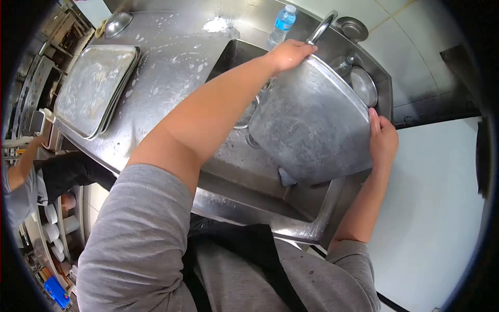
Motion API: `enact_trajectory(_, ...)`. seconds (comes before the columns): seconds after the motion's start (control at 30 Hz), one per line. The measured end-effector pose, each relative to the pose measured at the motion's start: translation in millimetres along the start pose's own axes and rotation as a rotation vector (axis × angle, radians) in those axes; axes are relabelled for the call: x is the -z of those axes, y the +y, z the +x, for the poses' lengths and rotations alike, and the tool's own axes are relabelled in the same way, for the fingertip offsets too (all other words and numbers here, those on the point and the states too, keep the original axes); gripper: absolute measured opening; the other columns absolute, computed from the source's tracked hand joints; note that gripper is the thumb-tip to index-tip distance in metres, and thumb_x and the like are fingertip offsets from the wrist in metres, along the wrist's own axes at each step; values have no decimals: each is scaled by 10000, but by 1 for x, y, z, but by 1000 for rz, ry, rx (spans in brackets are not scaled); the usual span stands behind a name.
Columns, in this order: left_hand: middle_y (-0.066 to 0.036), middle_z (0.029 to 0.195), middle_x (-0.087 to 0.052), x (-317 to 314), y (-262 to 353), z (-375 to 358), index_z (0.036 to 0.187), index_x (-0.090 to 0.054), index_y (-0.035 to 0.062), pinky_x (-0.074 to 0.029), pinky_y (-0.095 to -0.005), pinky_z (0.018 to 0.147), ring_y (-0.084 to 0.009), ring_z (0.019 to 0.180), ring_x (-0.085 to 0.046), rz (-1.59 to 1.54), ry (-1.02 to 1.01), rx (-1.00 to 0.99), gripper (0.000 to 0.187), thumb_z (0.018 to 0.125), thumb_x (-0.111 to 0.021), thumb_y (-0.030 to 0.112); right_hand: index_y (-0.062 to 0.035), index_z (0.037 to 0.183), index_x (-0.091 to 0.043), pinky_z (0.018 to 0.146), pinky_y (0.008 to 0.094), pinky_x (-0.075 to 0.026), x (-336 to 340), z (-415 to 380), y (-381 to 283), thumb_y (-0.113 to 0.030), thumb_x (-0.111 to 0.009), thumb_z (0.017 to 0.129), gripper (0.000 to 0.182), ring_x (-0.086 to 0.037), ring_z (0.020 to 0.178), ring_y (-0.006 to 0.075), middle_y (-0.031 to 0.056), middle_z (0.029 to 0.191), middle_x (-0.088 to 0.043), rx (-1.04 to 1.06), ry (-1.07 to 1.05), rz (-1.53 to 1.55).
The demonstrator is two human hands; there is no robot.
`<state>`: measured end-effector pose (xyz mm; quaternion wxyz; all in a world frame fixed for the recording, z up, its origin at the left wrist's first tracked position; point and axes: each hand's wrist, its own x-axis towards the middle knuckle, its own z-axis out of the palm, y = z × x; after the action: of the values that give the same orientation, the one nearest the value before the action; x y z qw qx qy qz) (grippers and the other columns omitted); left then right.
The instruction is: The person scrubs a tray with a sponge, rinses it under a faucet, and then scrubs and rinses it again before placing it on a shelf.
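Note:
A grey metal baking tray (312,119) is tilted over the sink (244,195), its scuffed flat face towards me. My left hand (291,55) grips its far corner, right by the tap (323,27). On the tray's right edge, my right hand (383,138) is closed with the thumb along the rim; the other fingers are partly hidden. Behind the tray, a round metal bowl (253,114) shows in part in the basin. A small grey-blue piece (286,177) of something sticks out below the tray's lower edge.
Stacked trays (96,88) lie on the wet steel counter (166,67) at left. A water bottle (282,25) stands behind the sink, and a round metal dish (363,86) sits at the back right corner. A white surface (431,208) adjoins on the right. Another person's arm (26,161) is at far left.

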<state>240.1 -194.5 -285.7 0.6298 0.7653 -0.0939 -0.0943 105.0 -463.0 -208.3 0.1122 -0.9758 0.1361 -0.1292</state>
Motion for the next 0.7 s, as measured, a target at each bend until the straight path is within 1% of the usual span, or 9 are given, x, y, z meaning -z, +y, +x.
enact_trajectory(0.07, -102, 1175, -647, 10, -3, -19, 1222, -635, 49, -415, -365, 962, -234, 1096, -576, -370, -70, 186, 550, 938, -523, 506, -41, 703, -603, 622, 392, -419, 15, -28, 0, -574, -599, 880, 561, -517, 636, 282, 111, 660, -599, -9, 67, 54)
enact_trajectory(0.17, -148, 1352, -539, 22, -87, -39, 1358, -529, 62, -350, -474, 1059, -308, 1244, -492, -241, -196, 354, 533, 969, -471, 423, -35, 655, -575, 548, 353, -379, 36, -78, -9, -467, -687, 863, 492, -429, 561, 221, 70, 586, -539, -7, 248, 200)
enact_trajectory(0.27, -196, 1369, -521, 21, -69, -119, 1366, -466, 18, -361, -562, 1080, -403, 1390, -343, -501, 18, 1054, 606, 914, -540, 415, -60, 579, -525, 500, 345, -323, 36, -119, -29, -295, -764, 820, 413, -413, 495, 189, 47, 525, -473, 196, 512, 265)
enact_trajectory(0.33, -184, 1224, -607, 28, -149, -134, 1243, -555, 30, -521, -490, 908, -363, 1181, -569, -1032, -312, 890, 478, 874, -587, 333, -81, 546, -470, 545, 362, -307, 32, -142, -32, -205, -748, 794, 392, -403, 506, 215, 37, 519, -438, 482, 631, 70)
enact_trajectory(0.4, -188, 1112, -626, 32, -111, -177, 1103, -612, 31, -522, -519, 918, -362, 1034, -633, -756, -35, 768, 300, 872, -554, 213, -88, 546, -454, 581, 367, -303, 42, -166, -33, -170, -733, 783, 375, -406, 537, 226, 37, 532, -438, 501, 590, 106)
enact_trajectory(0.43, -166, 1016, -637, 33, -169, -166, 1030, -604, 21, -534, -527, 874, -317, 1009, -642, -719, -152, 772, 219, 852, -542, 134, -95, 545, -437, 617, 373, -299, 45, -182, -32, -135, -717, 772, 362, -408, 567, 237, 36, 545, -437, 519, 526, 153)
enact_trajectory(0.53, -126, 1077, -638, 33, -164, -189, 1177, -574, 65, -563, -439, 796, -260, 935, -657, -903, -234, 877, 294, 891, -548, 128, -92, 579, -463, 666, 361, -294, 39, -218, -5, -109, -700, 770, 305, -426, 631, 241, 40, 593, -466, 493, 504, 199)
enact_trajectory(0.67, -144, 1242, -579, 11, -117, -222, 1348, -447, 131, -535, -482, 901, -289, 1076, -621, -902, 9, 631, 429, 928, -454, 41, -50, 943, -595, 953, 415, -367, 0, -271, 26, -96, -587, 900, 64, -503, 1108, 293, 165, 1195, -530, 230, 678, 147)
enact_trajectory(0.7, -145, 1295, -543, 8, -113, -226, 1401, -375, 167, -523, -491, 920, -296, 1109, -600, -927, 53, 535, 501, 930, -422, 5, -65, 1244, -512, 1069, 428, -320, -15, -285, 32, -121, -544, 944, 307, -399, 1308, 316, 161, 1409, -399, -8, 620, 244)
